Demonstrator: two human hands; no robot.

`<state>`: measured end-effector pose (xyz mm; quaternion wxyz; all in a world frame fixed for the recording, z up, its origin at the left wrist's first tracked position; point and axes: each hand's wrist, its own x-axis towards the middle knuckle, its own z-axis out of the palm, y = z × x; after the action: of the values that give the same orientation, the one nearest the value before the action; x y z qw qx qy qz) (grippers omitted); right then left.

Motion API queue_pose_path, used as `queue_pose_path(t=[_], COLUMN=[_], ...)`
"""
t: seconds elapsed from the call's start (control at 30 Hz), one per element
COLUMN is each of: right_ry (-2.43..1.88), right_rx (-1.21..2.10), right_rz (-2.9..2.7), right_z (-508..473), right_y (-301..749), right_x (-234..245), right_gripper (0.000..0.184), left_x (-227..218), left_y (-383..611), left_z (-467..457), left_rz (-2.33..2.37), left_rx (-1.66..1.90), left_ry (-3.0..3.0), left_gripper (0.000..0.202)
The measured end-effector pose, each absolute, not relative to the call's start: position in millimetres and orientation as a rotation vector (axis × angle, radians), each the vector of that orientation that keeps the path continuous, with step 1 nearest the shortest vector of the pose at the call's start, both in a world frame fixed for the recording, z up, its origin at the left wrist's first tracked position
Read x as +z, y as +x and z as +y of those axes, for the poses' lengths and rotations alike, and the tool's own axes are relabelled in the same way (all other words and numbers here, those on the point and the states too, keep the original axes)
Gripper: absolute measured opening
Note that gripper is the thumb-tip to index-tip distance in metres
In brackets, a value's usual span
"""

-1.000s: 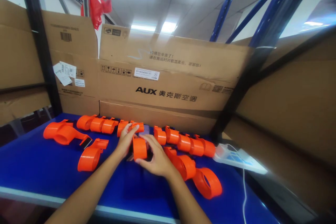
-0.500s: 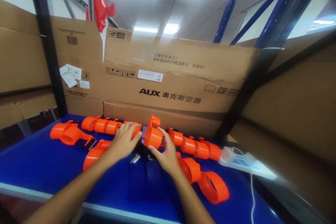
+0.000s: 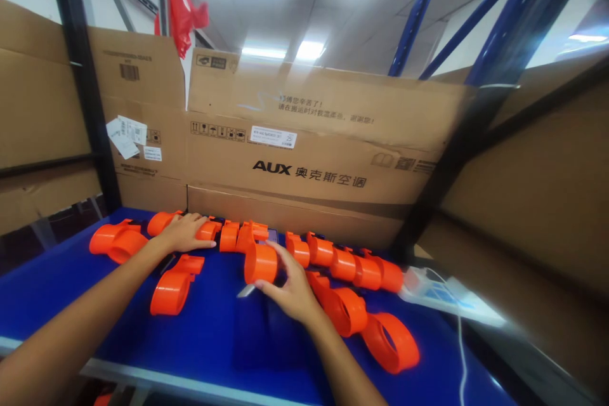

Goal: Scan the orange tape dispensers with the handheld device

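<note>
My right hand [image 3: 290,288] is closed around an orange plastic cylinder part [image 3: 260,262], held just above the blue table [image 3: 71,304] near its middle. My left hand [image 3: 183,233] has reached left and rests with curled fingers on the orange parts in the back row [image 3: 209,229]. Whether it grips one of them I cannot make out. More orange parts continue the row [image 3: 349,264] to the right of my right hand.
Loose orange ring pieces lie at the left [image 3: 117,242], at the front left [image 3: 172,285] and at the right [image 3: 380,336]. Cardboard boxes [image 3: 309,158] wall the back and right. A white power strip [image 3: 442,295] with its cable lies at the right edge.
My left hand left the middle and moved left onto the back row. My right hand brought the orange cylinder part down from upright and slightly toward me.
</note>
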<state>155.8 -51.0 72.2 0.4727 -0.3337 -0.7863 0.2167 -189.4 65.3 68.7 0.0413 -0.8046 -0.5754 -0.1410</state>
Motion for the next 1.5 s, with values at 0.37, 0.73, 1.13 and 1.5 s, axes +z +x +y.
queue_pose_path(t=[0.37,0.73,1.13,1.5], right_ry=[-0.652,-0.828,-1.026,-0.907], right_rx=[0.642,0.666,0.562,0.535], right_rz=[-2.164,-2.181,-1.934,-1.26], right_z=[-51.3,-7.8,7.6,22.7], right_y=[96.3,21.1,6.1,127.3], right_x=[105.5,83.1,66.7,95.2], right_gripper=[0.068,0.062,0.021,0.032], left_x=[115.1,157.6,159.5,141.7], left_y=[-198.5,-189.3,-142.0,-66.6], left_z=[53.5,34.6,34.2,7.2], left_rz=[-1.659,-1.689,-1.367,-1.051], left_rx=[-0.701,-0.929,-1.187,-1.279], left_ry=[-2.306,-2.062,-2.279,-2.51], left_gripper=[0.073,0.073,0.071,0.077])
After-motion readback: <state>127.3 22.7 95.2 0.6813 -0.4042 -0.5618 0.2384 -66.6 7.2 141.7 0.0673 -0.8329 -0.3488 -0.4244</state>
